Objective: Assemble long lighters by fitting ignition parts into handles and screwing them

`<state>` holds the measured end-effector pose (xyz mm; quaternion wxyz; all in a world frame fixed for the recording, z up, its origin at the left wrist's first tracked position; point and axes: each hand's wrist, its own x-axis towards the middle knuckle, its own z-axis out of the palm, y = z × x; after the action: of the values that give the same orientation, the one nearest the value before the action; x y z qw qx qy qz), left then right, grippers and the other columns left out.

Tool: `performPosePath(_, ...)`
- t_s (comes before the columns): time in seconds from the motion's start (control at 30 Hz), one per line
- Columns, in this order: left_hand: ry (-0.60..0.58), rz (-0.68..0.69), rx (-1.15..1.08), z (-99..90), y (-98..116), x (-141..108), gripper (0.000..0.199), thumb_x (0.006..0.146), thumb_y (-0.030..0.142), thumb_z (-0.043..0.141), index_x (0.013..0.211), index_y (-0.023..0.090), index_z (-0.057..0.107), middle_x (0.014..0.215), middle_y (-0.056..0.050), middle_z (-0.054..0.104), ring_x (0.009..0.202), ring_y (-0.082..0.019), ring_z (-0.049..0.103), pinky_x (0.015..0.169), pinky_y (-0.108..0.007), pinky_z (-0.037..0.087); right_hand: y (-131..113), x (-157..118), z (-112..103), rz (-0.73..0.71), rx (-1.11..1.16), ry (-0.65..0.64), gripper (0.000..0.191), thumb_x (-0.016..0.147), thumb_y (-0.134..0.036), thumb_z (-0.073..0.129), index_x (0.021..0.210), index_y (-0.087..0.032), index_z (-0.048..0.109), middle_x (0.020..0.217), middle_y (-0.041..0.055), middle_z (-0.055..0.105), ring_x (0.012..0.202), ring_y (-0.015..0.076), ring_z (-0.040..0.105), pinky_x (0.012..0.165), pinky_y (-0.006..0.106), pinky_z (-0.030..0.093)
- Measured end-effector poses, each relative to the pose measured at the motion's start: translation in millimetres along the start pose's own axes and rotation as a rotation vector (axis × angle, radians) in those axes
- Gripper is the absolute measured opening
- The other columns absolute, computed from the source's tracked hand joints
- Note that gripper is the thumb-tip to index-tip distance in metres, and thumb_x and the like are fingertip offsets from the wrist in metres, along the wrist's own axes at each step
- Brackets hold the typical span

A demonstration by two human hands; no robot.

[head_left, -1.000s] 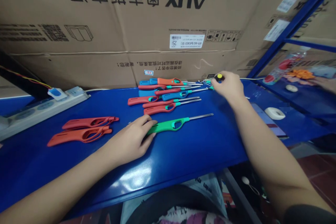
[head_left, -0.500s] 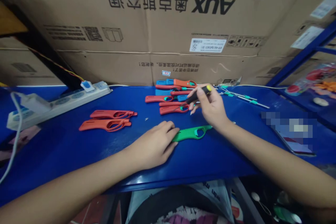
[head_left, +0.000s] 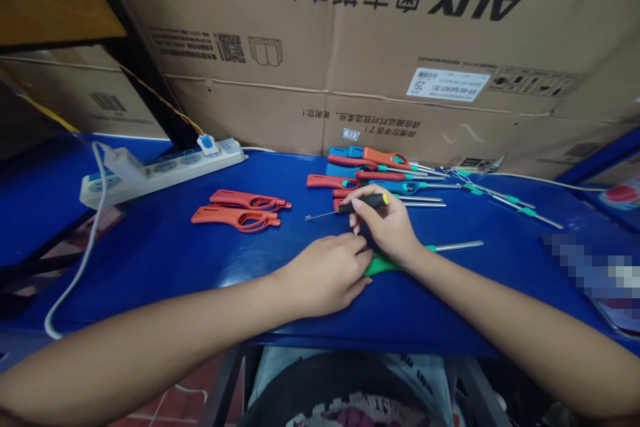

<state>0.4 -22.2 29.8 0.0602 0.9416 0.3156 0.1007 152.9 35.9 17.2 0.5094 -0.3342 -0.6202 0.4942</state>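
Observation:
My left hand is closed around the handle end of a green gas lighter, which lies on the blue table near its front. The lighter's metal tube points right, and its middle is partly hidden by my right hand. In my right hand is a thin screwdriver with a black handle and a yellow end, held nearly level. Its shaft points left, and the tip is at some tiny screws on the table. Whether the tip touches them I cannot tell.
Two orange-red lighter casings lie to the left. Several red, blue and orange lighters with metal tubes are heaped at the back. A white power strip stands back left, a large cardboard box behind. A blurred-out phone-like object lies right.
The screwdriver has swung left and down from over the red lighters to the tiny screws. My left hand stays on the green lighter. The view has turned left.

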Motion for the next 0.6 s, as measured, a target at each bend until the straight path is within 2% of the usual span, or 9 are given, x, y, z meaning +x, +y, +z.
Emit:
performPosePath(0.17, -0.002, 0.006, -0.003, 2.2, -1.9, 0.0, 0.025, 0.095, 0.028, 0.059, 0.11, 0.011, 0.069, 0.104, -0.011, 0.067, 0.098, -0.028, 0.065, 0.087, -0.043, 0.057, 0.8, -1.5, 1.9, -0.021, -0.026, -0.02, 0.024, 0.087, -0.041, 0.07, 0.09, -0.019, 0.063, 0.066, -0.0027, 0.064, 0.051, 0.0084, 0.057, 0.051, 0.022, 0.05)
performPosePath(0.33, -0.011, -0.004, 0.006, 1.7, -1.5, -0.1, 0.025, 0.095, 0.03, 0.059, 0.109, 0.012, 0.069, 0.103, -0.01, 0.067, 0.098, -0.028, 0.065, 0.084, -0.042, 0.058, 2.0, -1.3, 1.1, -0.014, -0.035, -0.049, 0.024, 0.088, -0.041, 0.07, 0.091, -0.018, 0.063, 0.065, -0.0033, 0.064, 0.05, 0.0078, 0.056, 0.051, 0.022, 0.05)
performPosePath(0.6, -0.027, -0.01, 0.03, -2.2, -1.2, -0.3, 0.025, 0.096, 0.031, 0.057, 0.11, 0.014, 0.068, 0.102, -0.008, 0.067, 0.097, -0.027, 0.065, 0.08, -0.04, 0.057, -0.1, -3.2, -1.7, -0.047, 0.009, -0.007, 0.022, 0.089, -0.04, 0.068, 0.091, -0.019, 0.064, 0.069, -0.0024, 0.065, 0.052, 0.0092, 0.059, 0.052, 0.023, 0.052)
